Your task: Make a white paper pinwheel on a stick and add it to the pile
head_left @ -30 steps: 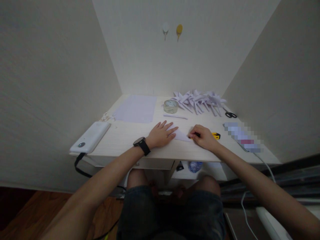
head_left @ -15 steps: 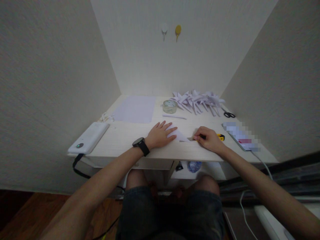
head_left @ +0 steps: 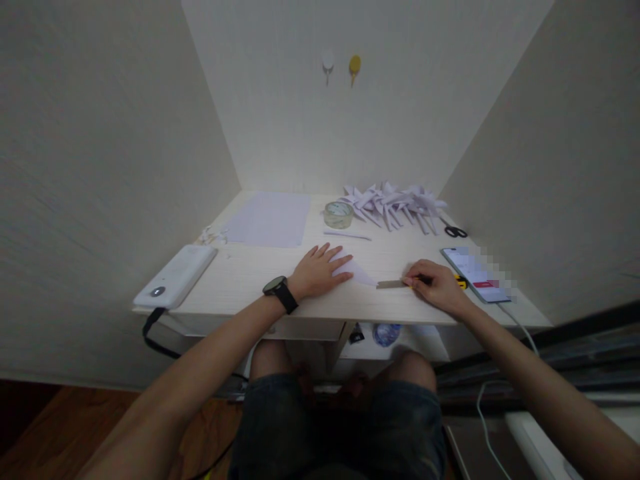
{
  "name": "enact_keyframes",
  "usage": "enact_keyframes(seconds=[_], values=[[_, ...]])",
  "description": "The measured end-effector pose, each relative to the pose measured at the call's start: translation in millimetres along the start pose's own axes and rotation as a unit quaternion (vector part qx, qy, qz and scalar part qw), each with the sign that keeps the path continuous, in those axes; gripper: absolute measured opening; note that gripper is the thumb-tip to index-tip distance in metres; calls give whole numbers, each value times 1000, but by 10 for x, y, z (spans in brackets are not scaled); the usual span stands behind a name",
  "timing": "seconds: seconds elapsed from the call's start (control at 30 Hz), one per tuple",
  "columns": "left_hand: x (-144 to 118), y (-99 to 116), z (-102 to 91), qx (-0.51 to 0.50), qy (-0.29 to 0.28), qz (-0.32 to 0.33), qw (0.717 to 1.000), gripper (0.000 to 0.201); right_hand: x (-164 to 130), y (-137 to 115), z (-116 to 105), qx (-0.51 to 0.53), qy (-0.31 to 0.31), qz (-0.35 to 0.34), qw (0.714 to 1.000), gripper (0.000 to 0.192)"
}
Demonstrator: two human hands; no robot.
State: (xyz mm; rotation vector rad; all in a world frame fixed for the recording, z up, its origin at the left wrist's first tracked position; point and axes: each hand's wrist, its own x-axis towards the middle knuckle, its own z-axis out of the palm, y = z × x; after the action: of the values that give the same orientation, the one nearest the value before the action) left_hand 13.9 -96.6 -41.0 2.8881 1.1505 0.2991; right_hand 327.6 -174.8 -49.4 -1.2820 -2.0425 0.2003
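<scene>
Paper (head_left: 359,271), folded, lies thin and limp mid-surface (head_left: 250,273); my left hand (head_left: 320,270) presses it flat, fingers spread; my right hand (head_left: 436,285) grips the knife (head_left: 395,284), blade beside its tip; light, tear-prone, best pinned near the fold.

Left hand (head_left: 317,272) flat on folded paper (head_left: 357,271); right hand (head_left: 436,288) holds a cutter (head_left: 400,283).

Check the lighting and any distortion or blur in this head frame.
Head view: dim overall, brightest at the desk's back edge; wide-angle lens splays the side walls outward; the phone screen is partly pixelated; left hand, folded paper and right hand read clearly but softly.
</scene>
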Motion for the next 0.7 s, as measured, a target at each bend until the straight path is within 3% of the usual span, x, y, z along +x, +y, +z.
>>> enact_keyframes(seconds=[0.17,0.3,0.43,0.53,0.63,0.7], values=[[1,3,-59,13,40,5,999,77,17,-3,64,-163,36,33,985,19],[-73,69,-113,37,50,33,998,62,78,-58,112,-283,46,59,956,23],[-234,172,-134,55,39,49,997,55,127,-101,149,-331,62,58,940,22],[-355,283,-135,53,62,55,995,51,213,-162,209,-274,97,58,955,23],[-450,459,-105,68,110,39,991,43,419,-302,313,-101,107,110,983,23],[-503,595,-54,68,117,27,990,43,615,-446,397,35,71,159,984,24]])
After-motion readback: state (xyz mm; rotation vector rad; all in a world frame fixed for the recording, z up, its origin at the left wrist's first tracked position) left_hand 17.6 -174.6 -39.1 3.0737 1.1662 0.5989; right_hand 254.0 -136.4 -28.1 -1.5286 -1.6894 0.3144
